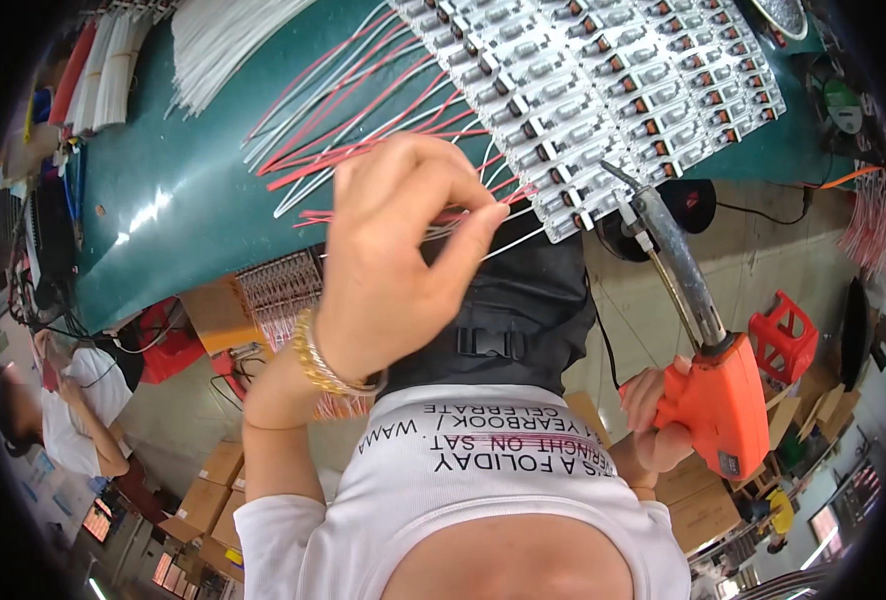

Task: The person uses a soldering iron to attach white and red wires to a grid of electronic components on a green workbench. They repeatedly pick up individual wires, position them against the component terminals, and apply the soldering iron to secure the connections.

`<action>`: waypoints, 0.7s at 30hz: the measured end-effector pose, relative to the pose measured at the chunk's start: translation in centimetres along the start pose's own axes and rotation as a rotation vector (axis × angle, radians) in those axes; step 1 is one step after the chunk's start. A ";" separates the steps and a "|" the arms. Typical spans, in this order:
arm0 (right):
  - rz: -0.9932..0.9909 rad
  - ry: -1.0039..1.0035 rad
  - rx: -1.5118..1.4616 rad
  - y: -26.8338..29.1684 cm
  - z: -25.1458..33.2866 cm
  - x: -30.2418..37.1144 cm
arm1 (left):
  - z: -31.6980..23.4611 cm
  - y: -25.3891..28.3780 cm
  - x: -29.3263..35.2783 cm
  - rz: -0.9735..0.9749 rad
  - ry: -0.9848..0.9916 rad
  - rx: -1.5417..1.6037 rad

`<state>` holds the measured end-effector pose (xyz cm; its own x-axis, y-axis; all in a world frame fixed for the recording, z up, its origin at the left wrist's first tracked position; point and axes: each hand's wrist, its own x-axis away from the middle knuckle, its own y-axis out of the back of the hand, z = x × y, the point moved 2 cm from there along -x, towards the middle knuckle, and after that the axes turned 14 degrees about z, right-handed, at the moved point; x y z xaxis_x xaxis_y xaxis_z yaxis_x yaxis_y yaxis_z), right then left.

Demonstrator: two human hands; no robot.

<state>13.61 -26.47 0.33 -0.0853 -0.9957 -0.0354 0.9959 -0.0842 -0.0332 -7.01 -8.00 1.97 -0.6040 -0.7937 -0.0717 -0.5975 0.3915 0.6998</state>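
My left hand [393,245] has thumb and forefinger pinched together on a thin wire beside the near left corner of a panel of small parts [588,110]. The panel has rows of metal-coloured pieces with dark and orange bits. Red and white wires [363,115] stick out from its left edge across the table, some partly hidden behind my left hand. My right hand [648,405] is wrapped round the grip of an orange soldering gun [728,415]. The gun's long metal nozzle points up and its dark tip is over the panel's near edge; I cannot tell whether it touches.
The green table [173,210] carries a bundle of white wires [228,45] at the back left. Beneath its front edge hang more wired parts [283,290]. A red stool [783,335] stands at right, cardboard boxes [208,490] below left. Another person [88,405] sits at far left.
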 end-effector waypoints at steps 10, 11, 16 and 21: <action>0.003 -0.302 0.639 2.2 -0.9 5.3 | 0.3 -2.0 0.3 -0.073 -0.032 -0.072; 0.001 -0.350 0.722 2.1 -0.7 5.3 | 0.4 -2.0 0.3 -0.069 -0.028 -0.073; -0.013 -0.466 0.588 2.7 -0.8 6.8 | 0.5 -2.1 0.3 -0.064 -0.035 -0.071; -0.094 -0.494 0.661 2.0 0.5 5.9 | 0.6 -2.2 0.1 -0.064 -0.045 -0.072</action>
<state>15.13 -32.53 0.56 -0.2999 -0.8726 0.3855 0.8104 -0.0199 0.5855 -6.09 -8.69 -0.05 -0.5896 -0.7939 -0.1485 -0.5972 0.3048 0.7419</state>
